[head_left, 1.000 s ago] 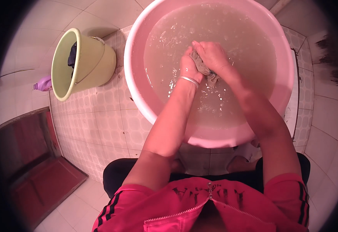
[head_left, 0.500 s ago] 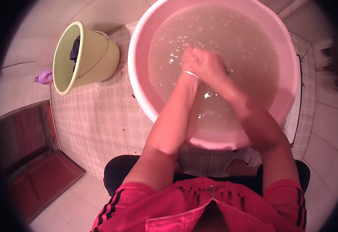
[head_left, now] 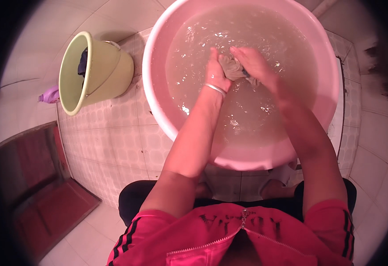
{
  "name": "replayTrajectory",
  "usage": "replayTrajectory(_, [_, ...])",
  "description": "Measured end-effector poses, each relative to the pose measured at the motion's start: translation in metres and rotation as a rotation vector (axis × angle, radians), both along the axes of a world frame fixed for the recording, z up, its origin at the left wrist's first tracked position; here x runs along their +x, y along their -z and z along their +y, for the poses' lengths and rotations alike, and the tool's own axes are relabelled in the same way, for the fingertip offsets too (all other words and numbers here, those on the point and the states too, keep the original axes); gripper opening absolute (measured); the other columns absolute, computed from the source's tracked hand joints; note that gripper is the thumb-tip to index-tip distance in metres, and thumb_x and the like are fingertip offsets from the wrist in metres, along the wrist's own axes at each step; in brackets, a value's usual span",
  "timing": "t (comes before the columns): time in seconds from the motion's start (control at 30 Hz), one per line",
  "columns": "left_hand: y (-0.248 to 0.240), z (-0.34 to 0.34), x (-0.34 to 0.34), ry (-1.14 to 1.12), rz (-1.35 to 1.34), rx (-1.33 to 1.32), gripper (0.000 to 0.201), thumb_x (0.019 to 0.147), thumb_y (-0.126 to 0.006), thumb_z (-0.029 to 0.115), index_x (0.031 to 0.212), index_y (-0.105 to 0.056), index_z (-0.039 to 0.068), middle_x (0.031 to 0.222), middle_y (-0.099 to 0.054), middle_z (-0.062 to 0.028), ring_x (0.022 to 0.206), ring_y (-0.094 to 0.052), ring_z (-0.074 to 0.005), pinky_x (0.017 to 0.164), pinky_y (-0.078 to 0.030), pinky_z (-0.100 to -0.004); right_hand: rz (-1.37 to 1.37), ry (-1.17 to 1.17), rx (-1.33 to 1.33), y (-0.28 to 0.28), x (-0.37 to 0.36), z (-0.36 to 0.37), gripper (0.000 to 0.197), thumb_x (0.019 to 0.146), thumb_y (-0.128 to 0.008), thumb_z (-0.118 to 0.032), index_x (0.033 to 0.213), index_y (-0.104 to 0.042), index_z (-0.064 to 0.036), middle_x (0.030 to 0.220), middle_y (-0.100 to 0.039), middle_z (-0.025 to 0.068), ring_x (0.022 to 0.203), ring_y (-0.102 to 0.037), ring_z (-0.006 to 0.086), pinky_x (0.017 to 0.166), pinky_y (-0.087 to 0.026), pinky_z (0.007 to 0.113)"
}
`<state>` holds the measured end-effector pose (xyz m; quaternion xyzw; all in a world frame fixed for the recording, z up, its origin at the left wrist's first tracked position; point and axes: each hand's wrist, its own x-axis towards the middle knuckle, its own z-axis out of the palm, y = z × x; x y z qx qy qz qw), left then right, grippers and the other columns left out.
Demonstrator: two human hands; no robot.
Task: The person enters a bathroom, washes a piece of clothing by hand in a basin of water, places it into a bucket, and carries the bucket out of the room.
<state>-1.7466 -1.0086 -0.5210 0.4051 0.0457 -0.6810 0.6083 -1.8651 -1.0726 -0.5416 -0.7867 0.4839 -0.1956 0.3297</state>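
Observation:
A bunched, wet greyish-beige cloth point(head_left: 232, 68) with a small dark patch sits between my two hands, just over the murky water point(head_left: 256, 115) in a large pink basin point(head_left: 329, 88). My left hand point(head_left: 217, 73), with a pale bangle point(head_left: 215, 89) at the wrist, cups the cloth from the left, thumb pointing away from me. Against its right side presses my right hand point(head_left: 255, 64), its fingertips near the cloth's far edge. Part of the cloth hangs below the right palm. What kind of cloth article it is, I cannot make out.
A tilted-looking yellow-green bucket point(head_left: 109, 71) with dark fabric point(head_left: 83, 63) inside stands left of the basin. Behind it is a purple bottle point(head_left: 50, 95). A dark red panel point(head_left: 54, 213) lies at the lower left. Tiled floor point(head_left: 118, 128) surrounds the basin.
My hands were pressed together low at the water; now they are apart, with the cloth showing between them. The right hand has shifted right, and the water is more rippled.

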Motion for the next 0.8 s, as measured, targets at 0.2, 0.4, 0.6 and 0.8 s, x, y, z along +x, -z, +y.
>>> replayTrajectory(0.2, [0.004, 0.004, 0.035, -0.049, -0.047, 0.034, 0.044, 0.088, -0.052, 0.047, 0.09, -0.057, 0.004, 0.087, -0.06, -0.0105, 0.072, -0.058, -0.0225, 0.07, -0.049, -0.0341, -0.392, -0.283, 0.59, -0.004, -0.015, 0.008, 0.022, 0.082, -0.066, -0.026, 0.088, -0.058, -0.0063, 0.075, -0.057, 0.0022, 0.073, -0.052, 0.0084, 0.063, -0.043, 0.027])
replayTrajectory(0.4, [0.027, -0.002, 0.045, 0.236, -0.57, -0.139, 0.029, 0.091, -0.053, 0.023, 0.108, -0.055, -0.001, 0.1, -0.06, -0.0108, 0.093, -0.058, -0.0192, 0.078, -0.048, -0.0329, -0.411, -0.256, 0.439, 0.002, -0.017, 0.003, 0.029, 0.078, -0.07, -0.021, 0.1, -0.057, -0.0078, 0.085, -0.059, 0.0039, 0.079, -0.055, 0.0119, 0.067, -0.045, 0.029])
replayTrajectory(0.6, [0.029, -0.006, 0.046, 0.011, 0.004, -0.025, 0.027, 0.097, -0.042, 0.022, 0.108, -0.05, 0.0, 0.105, -0.057, -0.0143, 0.096, -0.058, -0.0237, 0.079, -0.052, -0.0371, -0.32, -0.116, 0.584, 0.002, -0.023, -0.006, 0.034, 0.079, -0.068, -0.009, 0.108, -0.051, -0.004, 0.092, -0.058, 0.0031, 0.082, -0.054, 0.0076, 0.072, -0.045, 0.024])
replayTrajectory(0.8, [0.03, -0.008, 0.02, 0.03, 0.06, 0.072, 0.034, 0.098, -0.036, 0.03, 0.113, -0.046, 0.001, 0.103, -0.057, -0.0146, 0.095, -0.058, -0.025, 0.082, -0.052, -0.0376, -0.854, 0.044, 0.856, -0.019, -0.006, 0.019, 0.021, 0.084, -0.059, -0.016, 0.102, -0.057, -0.004, 0.089, -0.059, 0.0037, 0.087, -0.055, 0.0099, 0.075, -0.046, 0.027])
